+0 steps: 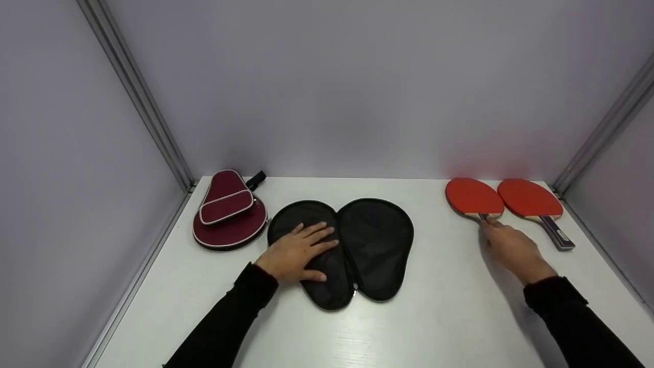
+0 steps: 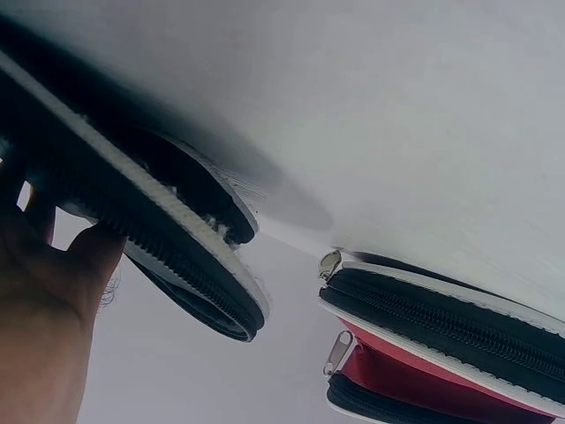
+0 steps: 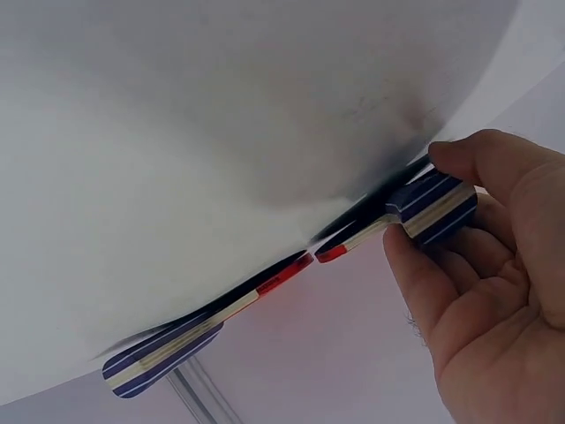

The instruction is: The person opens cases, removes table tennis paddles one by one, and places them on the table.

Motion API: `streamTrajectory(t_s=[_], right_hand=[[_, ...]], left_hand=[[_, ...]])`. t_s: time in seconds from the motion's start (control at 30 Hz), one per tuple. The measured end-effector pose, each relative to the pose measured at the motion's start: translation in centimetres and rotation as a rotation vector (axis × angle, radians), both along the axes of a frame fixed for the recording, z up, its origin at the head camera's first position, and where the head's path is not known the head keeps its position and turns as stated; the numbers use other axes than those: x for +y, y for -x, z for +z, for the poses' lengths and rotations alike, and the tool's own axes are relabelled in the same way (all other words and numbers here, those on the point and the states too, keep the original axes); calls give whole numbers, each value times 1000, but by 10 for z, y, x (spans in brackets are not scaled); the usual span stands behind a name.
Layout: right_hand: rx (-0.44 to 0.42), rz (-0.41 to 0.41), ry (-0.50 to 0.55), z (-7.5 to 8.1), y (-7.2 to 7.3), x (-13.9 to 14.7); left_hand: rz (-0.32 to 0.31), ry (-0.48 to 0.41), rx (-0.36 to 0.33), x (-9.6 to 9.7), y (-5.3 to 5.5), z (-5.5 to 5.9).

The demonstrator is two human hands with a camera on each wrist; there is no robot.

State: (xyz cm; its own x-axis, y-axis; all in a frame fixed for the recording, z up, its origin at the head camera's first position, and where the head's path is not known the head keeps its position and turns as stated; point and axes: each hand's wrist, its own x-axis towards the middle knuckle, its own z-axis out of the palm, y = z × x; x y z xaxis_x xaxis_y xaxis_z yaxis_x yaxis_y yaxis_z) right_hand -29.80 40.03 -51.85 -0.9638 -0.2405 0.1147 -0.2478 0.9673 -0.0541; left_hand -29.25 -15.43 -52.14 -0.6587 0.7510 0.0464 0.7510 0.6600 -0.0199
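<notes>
A paddle case (image 1: 378, 245) lies unzipped and spread out, its two black inner halves facing up in the head view. Spread over its left half rests my left hand (image 1: 301, 253), fingers fairly straight. In the left wrist view the zipper edge of the case (image 2: 150, 203) runs past that hand's thumb. Over on the right, my right hand (image 1: 513, 253) grips the handle of a red table tennis paddle (image 1: 472, 197). Thumb and fingers close round its blue-striped handle (image 3: 433, 208) in the right wrist view. The palm hides part of the handle from above.
A second red paddle (image 1: 529, 197) lies just right of the gripped one, its handle pointing toward the front right. At the back left sits a closed maroon paddle case (image 1: 230, 232) with white piping and a black strap. Grey panels (image 1: 327, 102) border the white table (image 1: 409, 332).
</notes>
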Motion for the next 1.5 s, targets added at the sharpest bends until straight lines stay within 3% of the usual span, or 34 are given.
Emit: streamTrajectory(t_s=[0.37,0.8,1.1,1.3,1.5], right_hand=[[-40,3,21,12,-3,-16],[140,181,10,17,-22,-78],[185,292,-46,12,-36,-112],[158,349,-57,9,-45,-129],[127,395,-66,3,-53,-141]], left_hand=[[1,-12,-33,-1,1,1],[30,-38,-99,1,4,15],[48,-58,-115,4,10,26],[106,-66,-54,3,18,29],[226,-127,-21,-1,27,30]])
